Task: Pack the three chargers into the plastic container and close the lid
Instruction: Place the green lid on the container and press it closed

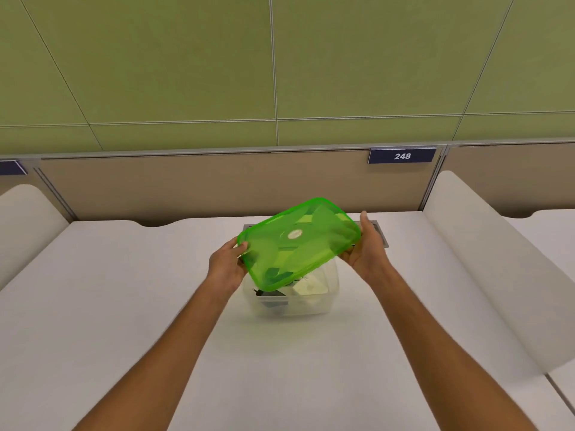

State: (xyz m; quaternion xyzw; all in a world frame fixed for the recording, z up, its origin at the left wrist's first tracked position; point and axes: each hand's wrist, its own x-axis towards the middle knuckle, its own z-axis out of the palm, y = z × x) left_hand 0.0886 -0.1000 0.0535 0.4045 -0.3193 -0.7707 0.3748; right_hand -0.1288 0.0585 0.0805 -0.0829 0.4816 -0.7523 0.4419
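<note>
Green lid is held tilted at frame centre, gripped at its ends by left hand and right hand, above clear container on white desk; chargers seen inside.

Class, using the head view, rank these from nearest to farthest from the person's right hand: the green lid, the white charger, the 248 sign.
1. Green lid: gripped by the right hand at its right edge, tilted over the container.
2. White charger: inside the clear container, below and left of that hand.
3. 248 sign: on the partition, beyond the desk.
</note>
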